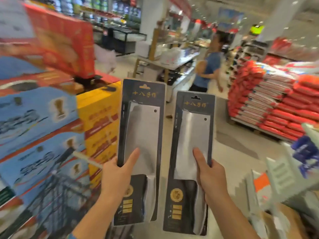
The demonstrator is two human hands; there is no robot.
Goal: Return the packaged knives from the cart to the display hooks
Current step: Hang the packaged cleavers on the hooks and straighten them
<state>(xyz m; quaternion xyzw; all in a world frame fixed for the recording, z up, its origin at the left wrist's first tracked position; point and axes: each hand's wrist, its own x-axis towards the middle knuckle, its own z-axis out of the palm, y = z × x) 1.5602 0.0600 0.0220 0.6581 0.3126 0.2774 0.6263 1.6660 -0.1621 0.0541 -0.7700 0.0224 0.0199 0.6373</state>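
I hold two packaged cleavers upright side by side in front of me. The left packaged knife (141, 128) is a dark card with gold lettering and a steel blade under clear plastic; my left hand (119, 176) grips its left edge, thumb across the blade. The right packaged knife (193, 140) looks the same, with a hang hole at the top; my right hand (210, 180) grips its right edge. A wire cart (58, 200) shows blurred at the lower left. No display hooks are in view.
Stacked blue, red and yellow boxes (41, 118) rise on the left. Red sacks (269, 107) are piled on a pallet at the right. A person in a blue shirt (208, 69) stands ahead by a display table. Packaged goods (279, 183) lie at the lower right.
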